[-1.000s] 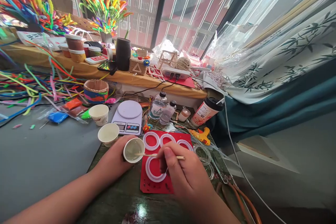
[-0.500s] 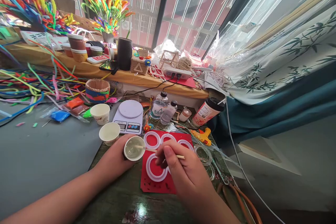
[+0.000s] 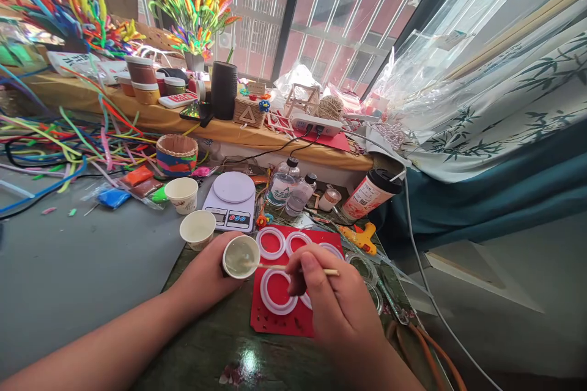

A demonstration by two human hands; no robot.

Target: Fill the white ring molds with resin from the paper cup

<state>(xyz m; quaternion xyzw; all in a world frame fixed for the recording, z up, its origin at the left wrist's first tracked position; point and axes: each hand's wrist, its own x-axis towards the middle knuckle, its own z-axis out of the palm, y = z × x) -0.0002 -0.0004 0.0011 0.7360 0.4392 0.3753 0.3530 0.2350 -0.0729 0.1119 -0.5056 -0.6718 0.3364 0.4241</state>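
The right hand (image 3: 332,302) covers the lower right part of the red mat (image 3: 279,321) and most of two white rings (image 3: 276,291) there, and its wrist runs out at the bottom edge. The left hand (image 3: 206,272) hides the near wall of the paper cup (image 3: 241,256), so its fingers cannot be seen. The print on the takeaway cup (image 3: 369,195) and the buttons of the kitchen scale (image 3: 230,195) are too small to read.

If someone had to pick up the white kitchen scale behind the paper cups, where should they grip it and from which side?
Probably by the two long side edges of the kitchen scale, coming down from above. It lies flat and low, so only its edges offer purchase; the paper cups crowd its left side and the clear bottles its right.
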